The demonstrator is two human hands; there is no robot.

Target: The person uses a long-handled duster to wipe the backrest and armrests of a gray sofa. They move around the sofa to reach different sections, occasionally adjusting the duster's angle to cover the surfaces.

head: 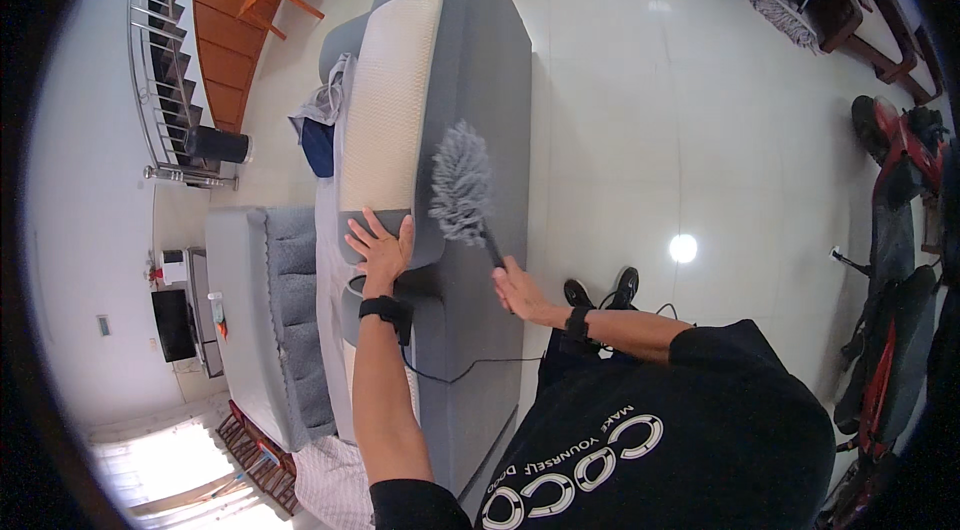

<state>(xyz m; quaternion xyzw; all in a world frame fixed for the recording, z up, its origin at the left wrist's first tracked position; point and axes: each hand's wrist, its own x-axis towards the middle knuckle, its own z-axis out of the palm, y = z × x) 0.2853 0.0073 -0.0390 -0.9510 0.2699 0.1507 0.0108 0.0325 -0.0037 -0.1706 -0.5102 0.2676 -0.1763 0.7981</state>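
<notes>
My right hand (pixel 521 293) is closed around the dark handle of a fluffy grey duster (pixel 462 185). The duster's head is over the top of the grey sofa backrest (pixel 487 102), close to a cream and grey cushion (pixel 391 102) that leans along it; whether it touches the fabric is hard to tell. With fingers spread, my left hand (pixel 380 251) lies on the grey end of that cushion. Both wrists wear black bands, and a thin black cable (pixel 465 372) runs across the sofa near my left forearm.
Beyond the sofa seat are a crumpled light cloth (pixel 326 106) and a grey, quilted piece of furniture (pixel 300 290). Pale tiled floor (pixel 615 117) lies behind the backrest, under my shoes. A mop (pixel 787 20) and a red and black motorcycle or scooter (pixel 892 185) are on the right.
</notes>
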